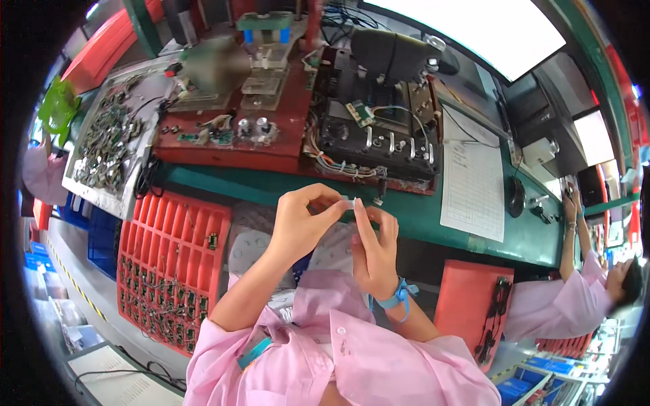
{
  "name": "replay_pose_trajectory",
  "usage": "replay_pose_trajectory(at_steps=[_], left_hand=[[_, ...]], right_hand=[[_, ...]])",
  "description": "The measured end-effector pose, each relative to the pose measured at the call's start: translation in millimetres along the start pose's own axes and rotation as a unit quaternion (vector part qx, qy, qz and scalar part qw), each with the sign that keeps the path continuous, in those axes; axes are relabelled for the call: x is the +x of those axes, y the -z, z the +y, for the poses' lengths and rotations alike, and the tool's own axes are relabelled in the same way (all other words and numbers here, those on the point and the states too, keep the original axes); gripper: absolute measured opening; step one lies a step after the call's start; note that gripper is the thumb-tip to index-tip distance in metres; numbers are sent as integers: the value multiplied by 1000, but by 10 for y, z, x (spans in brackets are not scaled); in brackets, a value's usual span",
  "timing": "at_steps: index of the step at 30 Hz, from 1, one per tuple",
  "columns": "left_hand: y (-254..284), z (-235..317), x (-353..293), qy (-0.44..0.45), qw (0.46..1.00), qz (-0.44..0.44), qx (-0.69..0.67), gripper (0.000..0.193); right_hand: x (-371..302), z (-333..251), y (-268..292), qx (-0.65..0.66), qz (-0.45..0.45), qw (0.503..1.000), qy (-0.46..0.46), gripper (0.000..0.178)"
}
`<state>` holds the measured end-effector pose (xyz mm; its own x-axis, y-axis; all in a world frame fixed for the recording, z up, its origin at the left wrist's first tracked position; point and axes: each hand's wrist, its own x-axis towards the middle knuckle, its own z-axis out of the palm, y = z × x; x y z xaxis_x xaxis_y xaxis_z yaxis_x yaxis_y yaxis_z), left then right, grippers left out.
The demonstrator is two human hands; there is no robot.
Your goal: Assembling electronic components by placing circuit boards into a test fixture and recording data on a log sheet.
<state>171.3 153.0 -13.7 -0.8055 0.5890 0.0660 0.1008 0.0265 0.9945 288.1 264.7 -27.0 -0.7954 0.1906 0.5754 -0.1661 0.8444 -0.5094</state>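
Observation:
Both my hands meet in front of my chest, above my lap and near the front edge of the green workbench (284,189). The thumb and index finger of my left hand (298,220) pinch a small whitish piece (349,204), too small to name. My right hand (376,254) wears a blue wrist strap (399,294). Its index finger stretches up, with the tip against the piece, while the thumb stays lower and apart; the other fingers are partly bent. Beyond the hands stands a black test fixture (372,142) with a small green circuit board (360,114) on it, wired to a cable.
On my left are a red compartment tray (169,260) of wired boards and a white tray (71,177) heaped with small parts. A red fixture base (230,152) stands ahead. Rightward lie a paper form (474,196), a mouse (516,196) and a red tray (460,298); another person (562,304) sits beyond.

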Motion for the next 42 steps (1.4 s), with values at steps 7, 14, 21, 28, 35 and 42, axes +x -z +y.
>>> replay_pose_trajectory(at_steps=[7, 14, 21, 28, 35, 42], left_hand=[[-287, 23, 13, 1, 999, -28, 40, 6], [-517, -1, 129, -129, 988, -12, 87, 8], [-653, -27, 113, -197, 972, -32, 121, 11], [-642, 5, 150, -162, 976, -55, 134, 9], [-693, -93, 154, -220, 948, -70, 218, 10], [-721, -57, 174, -241, 927, -91, 271, 12]], right_hand=[[-162, 105, 183, 76, 104, 984, -125, 36], [-132, 123, 385, 314, 318, 838, -314, 34], [-71, 282, 402, 148, 163, 929, -296, 17], [-16, 334, 441, 93, 154, 945, -272, 7], [-50, 445, 385, -78, 99, 968, -215, 19], [7, 443, 408, -137, 52, 960, -238, 24]])
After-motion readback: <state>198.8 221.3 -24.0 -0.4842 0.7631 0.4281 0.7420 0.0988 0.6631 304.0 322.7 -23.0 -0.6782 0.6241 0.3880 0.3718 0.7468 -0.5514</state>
